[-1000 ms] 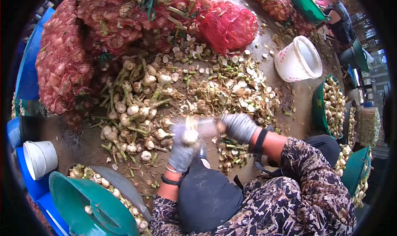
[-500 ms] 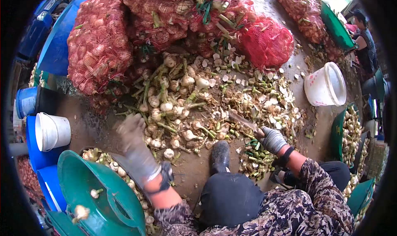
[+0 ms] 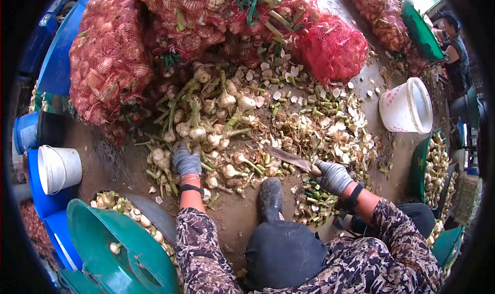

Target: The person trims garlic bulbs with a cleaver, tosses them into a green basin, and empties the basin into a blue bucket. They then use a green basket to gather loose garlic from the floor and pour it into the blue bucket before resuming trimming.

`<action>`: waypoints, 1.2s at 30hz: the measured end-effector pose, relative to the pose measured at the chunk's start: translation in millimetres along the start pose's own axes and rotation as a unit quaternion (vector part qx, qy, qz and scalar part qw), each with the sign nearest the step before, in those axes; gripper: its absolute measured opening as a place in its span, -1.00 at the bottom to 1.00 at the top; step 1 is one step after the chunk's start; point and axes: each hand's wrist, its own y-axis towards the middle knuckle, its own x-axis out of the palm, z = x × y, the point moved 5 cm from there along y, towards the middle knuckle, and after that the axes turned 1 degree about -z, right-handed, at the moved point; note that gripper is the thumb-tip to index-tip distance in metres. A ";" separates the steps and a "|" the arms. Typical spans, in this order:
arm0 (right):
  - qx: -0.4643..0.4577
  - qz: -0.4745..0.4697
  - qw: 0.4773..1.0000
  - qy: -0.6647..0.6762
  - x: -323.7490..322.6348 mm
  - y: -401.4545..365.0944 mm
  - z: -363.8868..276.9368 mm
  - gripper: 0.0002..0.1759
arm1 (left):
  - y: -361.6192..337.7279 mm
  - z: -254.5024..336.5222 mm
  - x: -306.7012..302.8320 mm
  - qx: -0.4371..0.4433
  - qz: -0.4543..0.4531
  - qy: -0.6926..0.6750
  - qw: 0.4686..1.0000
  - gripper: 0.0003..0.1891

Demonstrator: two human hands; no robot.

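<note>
Garlic heap (image 3: 227, 100): on the ground ahead of the wearer, bulbs with stalks attached, lying in all directions.

Left hand (image 3: 186, 161), grey glove, is at the near left edge of the heap, fingers pointing into it and reaching the bulbs. I cannot tell from my view whether they pinch one; the tips are partly lost among the bulbs.

Right hand (image 3: 334, 178), same glove type, is right of the heap. Fingers are curled closed around the handle of a knife (image 3: 290, 158). I read the blade as pointing left and away from the wearer, over the ground litter between heap and hand.

Trimmings (image 3: 337, 123), cut stalks and pale slices, spread right of the heap. Black boot (image 3: 270, 197) stands between the hands, nearer the wearer.

Beyond the heap: large mesh sacks (image 3: 111, 62), filled, and a smaller red sack (image 3: 332, 49) to their right. White bucket (image 3: 396, 108), tilted, pink marks, sits right of the trimmings.

Lower left: green basin (image 3: 90, 229), tilted, one loose bulb (image 3: 115, 248) inside. Beside it, more garlic (image 3: 138, 216). A co-worker (image 3: 458, 51) is at upper right, well apart.
</note>
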 end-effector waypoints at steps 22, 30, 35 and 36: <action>-0.096 0.062 0.933 0.341 -59.6 -14.0 -84.6 -0.46 | -160.0 221.7 -31.0 0.299 -0.280 -0.276 0.870 -0.64; 0.117 -0.106 0.669 0.726 -24.6 7.1 -64.3 -0.59 | -147.3 210.0 -28.1 0.098 -0.354 -0.648 0.667 0.18; 0.179 -0.229 0.552 0.781 32.2 4.8 -81.7 -0.62 | -152.0 210.2 -6.0 -0.018 -0.389 -0.722 0.572 -0.04; 0.143 -0.195 0.669 0.703 33.6 8.3 -71.8 -0.62 | -150.7 211.2 -3.0 -0.035 -0.384 -0.744 0.546 -0.09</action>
